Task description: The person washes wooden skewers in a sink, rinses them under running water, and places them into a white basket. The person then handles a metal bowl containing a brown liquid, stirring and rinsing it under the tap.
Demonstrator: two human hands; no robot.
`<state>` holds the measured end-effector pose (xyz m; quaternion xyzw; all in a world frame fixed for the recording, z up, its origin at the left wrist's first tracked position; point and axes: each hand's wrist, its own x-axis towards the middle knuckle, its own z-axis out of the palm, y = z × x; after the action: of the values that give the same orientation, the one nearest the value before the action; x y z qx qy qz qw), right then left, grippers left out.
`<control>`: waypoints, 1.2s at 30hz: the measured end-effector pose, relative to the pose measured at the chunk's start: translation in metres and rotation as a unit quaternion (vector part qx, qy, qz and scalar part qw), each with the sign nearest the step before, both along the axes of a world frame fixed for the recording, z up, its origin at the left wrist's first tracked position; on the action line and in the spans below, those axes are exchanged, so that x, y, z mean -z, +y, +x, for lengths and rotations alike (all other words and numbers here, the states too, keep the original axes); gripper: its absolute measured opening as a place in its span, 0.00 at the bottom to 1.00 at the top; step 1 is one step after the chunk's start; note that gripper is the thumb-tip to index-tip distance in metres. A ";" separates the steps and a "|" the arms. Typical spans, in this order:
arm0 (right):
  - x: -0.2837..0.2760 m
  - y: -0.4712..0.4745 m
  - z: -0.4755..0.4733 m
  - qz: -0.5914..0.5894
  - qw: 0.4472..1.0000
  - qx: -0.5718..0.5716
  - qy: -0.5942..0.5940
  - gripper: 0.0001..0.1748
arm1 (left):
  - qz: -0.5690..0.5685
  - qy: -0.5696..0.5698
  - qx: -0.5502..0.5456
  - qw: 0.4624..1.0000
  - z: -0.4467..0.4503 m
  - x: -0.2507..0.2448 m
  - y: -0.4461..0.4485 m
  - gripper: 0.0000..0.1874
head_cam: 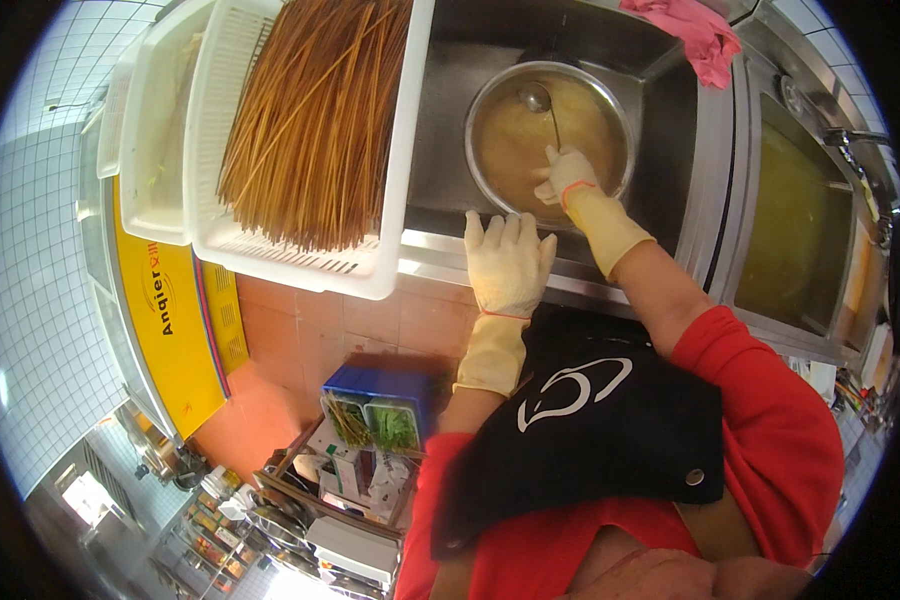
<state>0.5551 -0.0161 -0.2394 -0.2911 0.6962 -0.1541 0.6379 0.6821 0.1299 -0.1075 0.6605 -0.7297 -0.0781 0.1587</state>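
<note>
My right hand, in a cream glove, grips the thin handle of a metal ladle over a round steel basin. The ladle's bowl sits in the cloudy, yellow-brown liquid near the basin's far side. The basin stands inside a steel sink. Gloved as well, my left hand lies palm down over the sink's front edge, its fingertips close to the basin's near rim. That hand holds nothing.
Left of the sink, a white plastic basket holds many long brown sticks or strands. Beyond it is another white tub. A pink cloth hangs over the sink's far right corner. A second basin with greenish liquid adjoins on the right.
</note>
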 end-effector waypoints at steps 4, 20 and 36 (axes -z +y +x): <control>0.011 0.020 0.006 -0.201 0.890 -0.324 0.252 0.27 | 0.020 0.004 -0.002 1.000 0.000 -0.003 0.000 0.16; -0.086 0.009 -0.084 -0.060 0.511 -0.751 0.413 0.61 | 0.071 -0.023 -0.051 0.996 0.005 0.008 0.019 0.21; 0.002 -0.122 -0.011 -0.237 0.437 -0.699 0.514 0.27 | 0.014 0.022 -0.050 0.998 0.002 0.028 0.030 0.13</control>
<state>0.5445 -0.1379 -0.2416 -0.8441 0.3923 0.3633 -0.0407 0.6846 0.1597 -0.1360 0.6962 -0.6912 -0.0951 0.1691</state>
